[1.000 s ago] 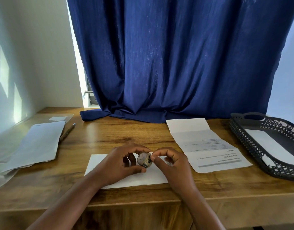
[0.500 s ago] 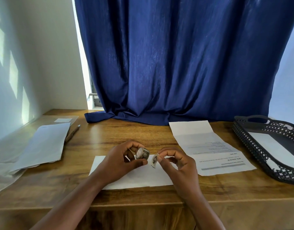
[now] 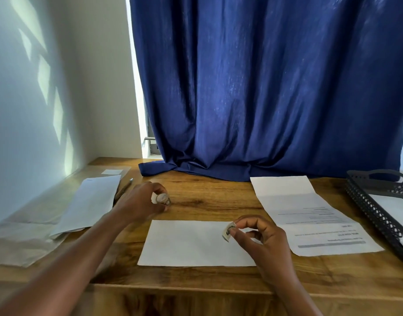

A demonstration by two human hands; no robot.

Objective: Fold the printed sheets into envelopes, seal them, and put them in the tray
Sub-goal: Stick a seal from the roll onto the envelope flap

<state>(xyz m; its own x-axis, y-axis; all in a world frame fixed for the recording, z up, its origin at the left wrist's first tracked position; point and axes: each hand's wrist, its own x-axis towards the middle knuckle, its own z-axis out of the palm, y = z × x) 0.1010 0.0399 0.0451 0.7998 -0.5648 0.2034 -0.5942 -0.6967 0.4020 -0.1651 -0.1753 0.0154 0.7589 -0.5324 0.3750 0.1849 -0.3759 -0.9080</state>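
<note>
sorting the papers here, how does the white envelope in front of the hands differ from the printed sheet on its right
The envelope shows a blank white face; the printed sheet carries lines of text. The envelope lies flat and compact, with the right hand over its right end, while the printed sheet lies opened out, creased across, with no hand on it. Both are white paper resting on the wooden table.
</note>
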